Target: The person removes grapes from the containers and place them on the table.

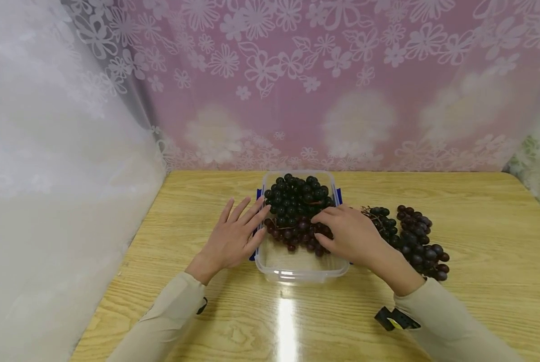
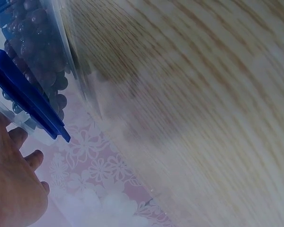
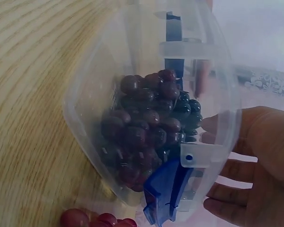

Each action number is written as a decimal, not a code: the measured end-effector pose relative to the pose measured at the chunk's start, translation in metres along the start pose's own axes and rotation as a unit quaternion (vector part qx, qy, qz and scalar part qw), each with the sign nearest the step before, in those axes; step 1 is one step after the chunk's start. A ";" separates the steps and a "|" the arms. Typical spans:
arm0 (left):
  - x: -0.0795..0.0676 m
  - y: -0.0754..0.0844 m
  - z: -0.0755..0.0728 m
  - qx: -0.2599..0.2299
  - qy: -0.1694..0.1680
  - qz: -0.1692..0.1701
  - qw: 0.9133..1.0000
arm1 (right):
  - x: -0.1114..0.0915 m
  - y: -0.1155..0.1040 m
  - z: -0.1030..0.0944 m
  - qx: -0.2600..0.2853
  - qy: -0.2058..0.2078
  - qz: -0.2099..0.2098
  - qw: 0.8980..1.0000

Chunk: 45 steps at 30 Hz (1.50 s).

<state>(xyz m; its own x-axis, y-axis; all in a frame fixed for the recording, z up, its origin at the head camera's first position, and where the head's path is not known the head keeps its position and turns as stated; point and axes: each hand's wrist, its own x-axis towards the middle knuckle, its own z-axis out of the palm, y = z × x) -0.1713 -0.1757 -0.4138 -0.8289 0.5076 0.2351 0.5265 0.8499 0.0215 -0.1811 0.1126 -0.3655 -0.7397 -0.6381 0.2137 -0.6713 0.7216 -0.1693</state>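
A clear plastic box (image 1: 281, 275) with blue side latches holds a dark green-black bunch of grapes (image 1: 290, 201) at its far end. In the middle of the box lies a dark red bunch of grapes (image 1: 303, 234). My left hand (image 1: 231, 241) spreads its fingers at the left rim, beside the blue latch (image 2: 26, 92). My right hand (image 1: 353, 234) reaches over the right rim, its loosely bent fingertips at the red grapes. In the right wrist view, fingers (image 3: 232, 194) show beyond the box wall, and the grapes show through the clear plastic.
More grapes (image 1: 416, 241), dark green and dark red, lie on the wooden table (image 1: 233, 322) to the right of the box, partly behind my right forearm. A pink flowered curtain (image 1: 274, 100) hangs at the table's back edge, and a white one (image 1: 57, 201) hangs at the left.
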 end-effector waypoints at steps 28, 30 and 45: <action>-0.001 0.000 0.002 -0.005 0.000 -0.005 1.000 | 0.011 -0.003 0.006 -0.138 -0.034 -0.052 0.989; -0.001 0.000 0.002 -0.003 0.003 -0.004 1.000 | 0.012 -0.003 0.007 -0.139 -0.046 -0.042 0.988; -0.001 0.001 0.002 -0.007 0.001 -0.007 1.000 | 0.019 -0.008 0.011 -0.153 -0.104 0.029 0.982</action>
<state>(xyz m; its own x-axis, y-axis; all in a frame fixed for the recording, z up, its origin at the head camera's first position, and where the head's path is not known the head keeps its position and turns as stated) -0.1707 -0.1750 -0.4164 -0.8360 0.4952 0.2362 0.5173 0.8549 0.0386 -0.1899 0.0916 -0.3703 -0.7906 -0.6123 0.0055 -0.6066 0.7844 0.1293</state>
